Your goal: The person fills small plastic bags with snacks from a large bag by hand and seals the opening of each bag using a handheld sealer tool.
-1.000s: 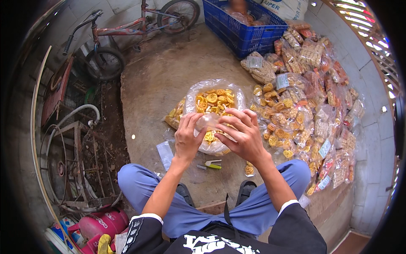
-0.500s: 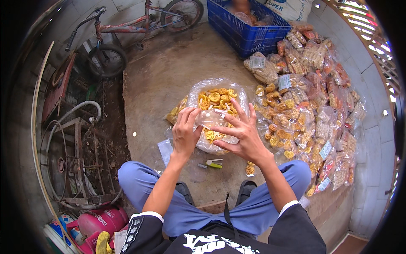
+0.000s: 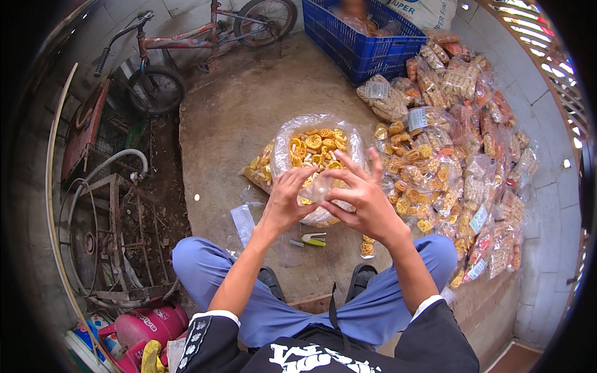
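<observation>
A small clear plastic bag [image 3: 319, 188] spans the gap between my two hands. My left hand [image 3: 287, 200] pinches its left side, fingers curled. At its right side my right hand [image 3: 365, 202] pinches with thumb and forefinger, the other fingers spread. Just beyond and below them sits a large clear bag [image 3: 283, 138], its mouth wide, full of yellow wheel-shaped crackers [image 3: 316, 146] mixed with short pale sticks. Another bag of yellow crackers [image 3: 257, 169] leans against its left side. On the floor before my feet lies a green-and-white stapler [image 3: 314, 240].
Many filled snack bags [image 3: 448, 155] are heaped along the right wall. A blue crate [image 3: 373, 56] stands at the far side, with a child's bicycle [image 3: 186, 42] at far left. A metal frame [image 3: 118, 236] and a pink gas cylinder [image 3: 152, 324] are on the left. White paper slips [image 3: 243, 222] lie nearby.
My hands have drawn closer together and slightly lower. The small clear bag between them looks narrower and more bunched. My right thumb and forefinger have closed toward each other.
</observation>
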Available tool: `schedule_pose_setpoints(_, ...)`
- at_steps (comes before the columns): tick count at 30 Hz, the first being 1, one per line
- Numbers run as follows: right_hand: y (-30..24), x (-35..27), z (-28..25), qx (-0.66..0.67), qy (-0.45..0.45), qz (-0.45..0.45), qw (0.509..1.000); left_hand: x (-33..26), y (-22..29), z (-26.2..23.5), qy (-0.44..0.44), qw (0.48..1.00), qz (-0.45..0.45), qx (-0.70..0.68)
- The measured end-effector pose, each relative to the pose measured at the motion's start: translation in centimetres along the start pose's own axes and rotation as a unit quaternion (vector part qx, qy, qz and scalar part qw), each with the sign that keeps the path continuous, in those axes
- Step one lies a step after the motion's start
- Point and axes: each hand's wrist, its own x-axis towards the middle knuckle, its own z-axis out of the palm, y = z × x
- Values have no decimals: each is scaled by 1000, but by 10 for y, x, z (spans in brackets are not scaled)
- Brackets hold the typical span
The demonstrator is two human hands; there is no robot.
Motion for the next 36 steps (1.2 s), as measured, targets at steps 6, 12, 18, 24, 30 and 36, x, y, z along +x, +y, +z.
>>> schedule_pose_setpoints(6,3,-5,-5,-94,-3,16,995,-3,6,-1,-45,998,-45,-22)
schedule_pose_setpoints(12,4,-7,-7,-61,-54,8,997,-6,-2,4,-65,989,-34,-127)
schedule_pose_setpoints(18,1,-6,-5,-50,-69,-11,996,-11,-5,13,-99,967,-67,-223)
schedule_pose_setpoints(24,2,-6,-5,-54,-56,-27,997,-7,1,14,-128,957,-134,-223)
schedule_pose_setpoints(30,2,-5,-7,-25,-52,-40,998,-6,0,20,-99,952,-85,-278)
schedule_pose_setpoints(36,1,-5,-11,-43,-66,-32,996,-4,-1,14,-85,975,-63,-194)
